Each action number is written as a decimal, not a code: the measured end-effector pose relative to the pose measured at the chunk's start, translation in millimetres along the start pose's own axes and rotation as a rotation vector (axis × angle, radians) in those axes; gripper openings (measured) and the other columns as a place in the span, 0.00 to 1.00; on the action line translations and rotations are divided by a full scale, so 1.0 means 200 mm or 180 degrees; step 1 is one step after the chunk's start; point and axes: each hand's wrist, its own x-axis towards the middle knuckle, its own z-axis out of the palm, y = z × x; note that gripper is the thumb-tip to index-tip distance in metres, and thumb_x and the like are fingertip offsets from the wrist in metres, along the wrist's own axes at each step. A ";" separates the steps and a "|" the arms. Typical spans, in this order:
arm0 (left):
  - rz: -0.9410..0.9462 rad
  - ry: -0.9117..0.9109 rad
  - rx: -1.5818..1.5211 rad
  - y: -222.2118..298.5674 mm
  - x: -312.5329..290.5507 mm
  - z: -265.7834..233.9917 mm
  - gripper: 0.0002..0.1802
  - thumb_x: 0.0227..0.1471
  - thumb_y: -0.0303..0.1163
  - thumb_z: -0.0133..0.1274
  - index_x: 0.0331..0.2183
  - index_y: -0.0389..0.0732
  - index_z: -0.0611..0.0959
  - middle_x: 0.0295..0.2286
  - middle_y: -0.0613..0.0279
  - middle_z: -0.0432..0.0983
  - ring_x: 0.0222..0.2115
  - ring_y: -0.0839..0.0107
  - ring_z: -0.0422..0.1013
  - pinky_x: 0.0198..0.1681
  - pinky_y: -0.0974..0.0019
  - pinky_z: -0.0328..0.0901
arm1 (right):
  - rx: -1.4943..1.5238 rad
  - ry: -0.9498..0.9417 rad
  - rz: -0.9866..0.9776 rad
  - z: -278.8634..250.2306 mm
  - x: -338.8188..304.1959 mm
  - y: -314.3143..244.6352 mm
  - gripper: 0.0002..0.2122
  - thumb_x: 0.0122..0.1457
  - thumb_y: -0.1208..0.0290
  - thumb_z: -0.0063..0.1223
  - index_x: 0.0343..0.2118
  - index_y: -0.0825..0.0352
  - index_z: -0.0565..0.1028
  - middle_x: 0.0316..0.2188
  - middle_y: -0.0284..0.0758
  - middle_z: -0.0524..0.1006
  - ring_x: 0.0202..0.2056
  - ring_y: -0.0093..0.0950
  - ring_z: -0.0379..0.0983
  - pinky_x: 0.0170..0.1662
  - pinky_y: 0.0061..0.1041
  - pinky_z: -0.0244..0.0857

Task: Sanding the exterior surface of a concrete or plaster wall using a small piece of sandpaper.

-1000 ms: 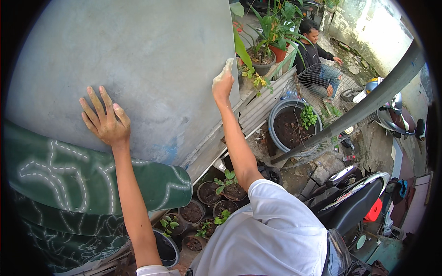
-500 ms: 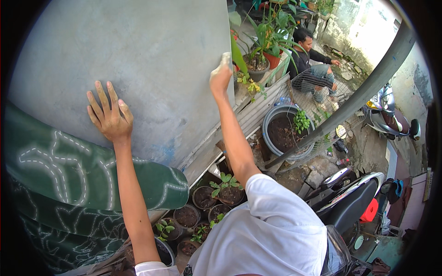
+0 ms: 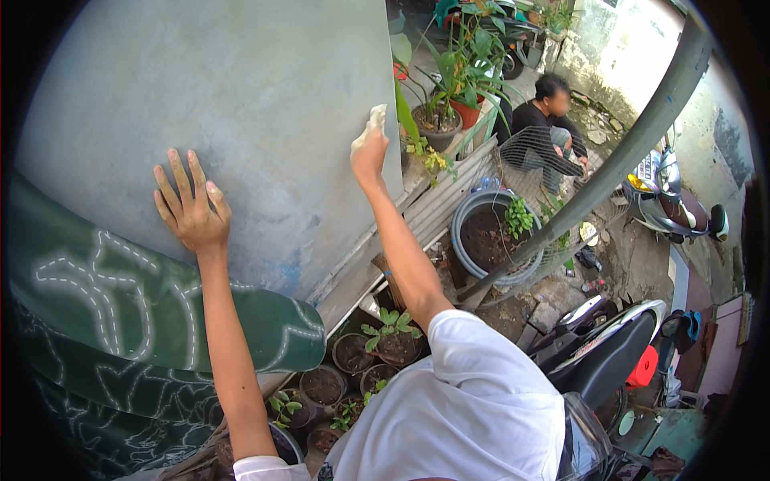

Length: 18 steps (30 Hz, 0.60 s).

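Observation:
My left hand (image 3: 193,210) lies flat with its fingers spread on a large smooth grey panel (image 3: 265,88), just above a fold of green cloth. My right hand (image 3: 370,151) is closed against the same panel near its right edge. A pale, whitish patch shows at the fingers of that hand; whether it is a coating or something held, I cannot make out. The green cloth (image 3: 241,325), printed with white dashed lines, hangs in folds under my left forearm.
Several small potted plants (image 3: 393,333) stand below the panel. Right of it are a large grey planter (image 3: 459,232), wire mesh and a slanting dark pole (image 3: 593,196). A person (image 3: 539,120) crouches beyond the mesh. A motorcycle (image 3: 613,353) stands close on my right.
My right hand has shifted slightly left and down on the panel. My left hand stays nearly in place. The crouching person has leaned forward with an arm lowered.

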 end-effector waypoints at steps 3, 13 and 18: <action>0.0016 -0.0124 -0.0025 0.02 -0.02 -0.04 0.29 0.67 0.40 0.37 0.65 0.55 0.77 0.69 0.67 0.63 0.69 0.56 0.59 0.70 0.50 0.52 | 0.0558 -0.0003 0.0771 -0.07 0.13 0.04 0.27 0.59 0.90 0.38 0.65 0.84 0.62 0.65 0.66 0.64 0.69 0.57 0.58 0.74 0.42 0.51; 0.0047 -0.0040 0.0043 0.02 -0.03 -0.02 0.29 0.67 0.41 0.36 0.65 0.54 0.77 0.69 0.66 0.63 0.69 0.54 0.59 0.70 0.49 0.52 | 0.0088 -0.0113 -0.0268 -0.03 0.11 -0.15 0.32 0.56 0.91 0.39 0.68 0.81 0.59 0.66 0.68 0.60 0.69 0.58 0.55 0.74 0.44 0.48; 0.0049 -0.0042 -0.0044 0.01 0.00 -0.01 0.29 0.67 0.40 0.37 0.66 0.53 0.75 0.70 0.66 0.62 0.69 0.54 0.58 0.71 0.49 0.51 | 0.0431 -0.0548 0.1039 -0.10 0.29 -0.29 0.34 0.55 0.93 0.39 0.69 0.80 0.56 0.66 0.70 0.58 0.70 0.61 0.52 0.75 0.47 0.43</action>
